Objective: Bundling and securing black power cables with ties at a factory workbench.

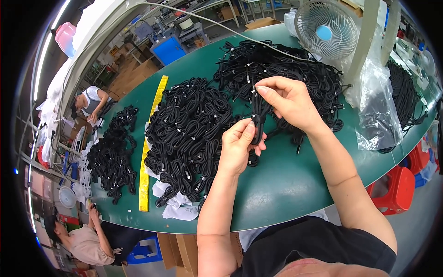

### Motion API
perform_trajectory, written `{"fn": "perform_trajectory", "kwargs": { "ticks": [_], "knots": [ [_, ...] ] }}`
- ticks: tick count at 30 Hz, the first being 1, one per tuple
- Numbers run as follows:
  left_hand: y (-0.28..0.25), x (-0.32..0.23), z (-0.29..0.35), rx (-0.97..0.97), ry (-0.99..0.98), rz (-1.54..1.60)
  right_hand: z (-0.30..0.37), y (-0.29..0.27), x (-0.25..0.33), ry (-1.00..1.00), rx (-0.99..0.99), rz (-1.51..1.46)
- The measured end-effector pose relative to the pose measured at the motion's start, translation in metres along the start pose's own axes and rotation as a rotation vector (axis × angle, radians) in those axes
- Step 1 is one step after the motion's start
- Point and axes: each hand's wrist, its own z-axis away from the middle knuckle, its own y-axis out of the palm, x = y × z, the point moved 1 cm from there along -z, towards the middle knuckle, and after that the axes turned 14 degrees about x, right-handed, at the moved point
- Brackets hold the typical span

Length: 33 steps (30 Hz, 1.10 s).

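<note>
A coiled black cable, bundled at its middle, is held up over the green table between both hands. My left hand grips the lower part of the bundle, thumb in front. At the top, my right hand pinches the cable's end between thumb and forefinger, where a small light-coloured connector shows. Left of my hands lies a big heap of coiled black cables. Beyond them spreads a looser pile of black cables, with several connectors showing.
A yellow strip divides the large heap from a smaller cable pile. A fan stands at the back right, near a clear plastic bag. Red stools are at the right. Two people sit at the left.
</note>
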Motion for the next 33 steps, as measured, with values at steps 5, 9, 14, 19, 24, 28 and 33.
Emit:
{"fn": "perform_trajectory", "kwargs": {
  "ticks": [5,9,14,19,24,28,33],
  "knots": [
    [0.007,-0.013,0.0,-0.274,0.243,-1.078,0.002,0.008,-0.004,-0.068,-0.068,0.186],
    [0.002,-0.007,0.003,-0.112,0.163,-0.939,0.012,0.021,0.016,0.046,0.041,-0.047],
    [-0.001,-0.011,0.0,-0.009,0.116,-0.169,0.009,0.01,0.006,-0.224,0.076,0.317],
    [0.0,0.001,0.001,0.206,-0.011,0.151,0.005,0.017,-0.001,-0.179,0.206,0.11],
    [0.001,0.001,0.0,0.223,-0.083,0.325,0.003,0.021,-0.005,-0.094,0.105,0.006],
    [0.007,-0.007,-0.003,0.035,-0.007,0.234,0.001,0.02,-0.007,-0.059,0.069,0.044],
    [-0.017,-0.011,-0.004,-0.131,0.218,0.352,0.008,0.028,-0.007,0.001,0.181,0.347]
  ]
}}
